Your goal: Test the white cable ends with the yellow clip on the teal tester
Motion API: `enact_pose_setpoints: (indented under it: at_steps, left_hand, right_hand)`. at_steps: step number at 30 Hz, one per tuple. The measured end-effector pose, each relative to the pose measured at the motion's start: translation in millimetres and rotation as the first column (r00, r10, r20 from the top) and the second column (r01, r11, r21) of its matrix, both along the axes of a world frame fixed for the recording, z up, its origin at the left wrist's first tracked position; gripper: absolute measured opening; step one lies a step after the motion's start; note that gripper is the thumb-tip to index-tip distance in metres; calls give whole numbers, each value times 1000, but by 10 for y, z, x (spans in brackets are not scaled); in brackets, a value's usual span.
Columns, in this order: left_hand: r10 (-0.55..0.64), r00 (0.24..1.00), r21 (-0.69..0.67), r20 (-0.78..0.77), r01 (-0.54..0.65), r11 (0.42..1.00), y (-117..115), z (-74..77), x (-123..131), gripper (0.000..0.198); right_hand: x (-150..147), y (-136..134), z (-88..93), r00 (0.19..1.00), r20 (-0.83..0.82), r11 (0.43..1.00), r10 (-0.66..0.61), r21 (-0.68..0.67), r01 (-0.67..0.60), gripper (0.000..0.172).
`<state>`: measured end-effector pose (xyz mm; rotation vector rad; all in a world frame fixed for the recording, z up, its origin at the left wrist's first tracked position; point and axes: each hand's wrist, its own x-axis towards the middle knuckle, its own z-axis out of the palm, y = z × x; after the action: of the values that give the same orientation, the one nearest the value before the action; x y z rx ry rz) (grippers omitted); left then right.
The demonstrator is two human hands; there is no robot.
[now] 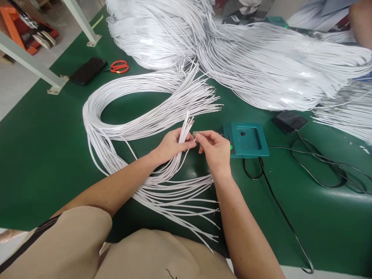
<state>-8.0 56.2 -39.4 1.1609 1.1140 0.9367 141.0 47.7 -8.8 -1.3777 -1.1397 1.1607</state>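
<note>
My left hand [174, 146] is closed round a small bunch of white wires [185, 130], their ends sticking up above the thumb. Close beside it, my right hand [213, 147] pinches with thumb and fingertips at the end of one wire; the exact tip is too small to make out. A long looped bundle of white wires [139, 130] lies behind and left of the hands. More loose wire ends [186, 211] fan out beneath my forearms. Just right of my right hand sits a teal device [264, 141] with a recessed top and a green light.
Large heaps of white wires [261, 66] cover the back of the green table [43, 155]. A black phone [88, 70] and red-handled scissors [119, 66] lie at left. At right are a black adapter [290, 121] and looping black cable [279, 213]. Another person's arm [361, 23] shows at top right.
</note>
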Motion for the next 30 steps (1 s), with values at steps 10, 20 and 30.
enact_pose_setpoints:
  at_steps: [10,20,30]
  left_hand:
    - [-60,977,27,203,55,998,-9,4,24,27]
    - [-129,976,56,177,121,991,-56,27,46,24]
    - [-89,978,79,189,75,994,-30,24,25,28]
  right_hand:
    - [39,32,0,835,-546,945,61,-238,-225,15]
    - [60,43,8,863,-496,935,98,-252,-251,34]
    - [76,16,-26,867,-491,957,84,-203,-207,29]
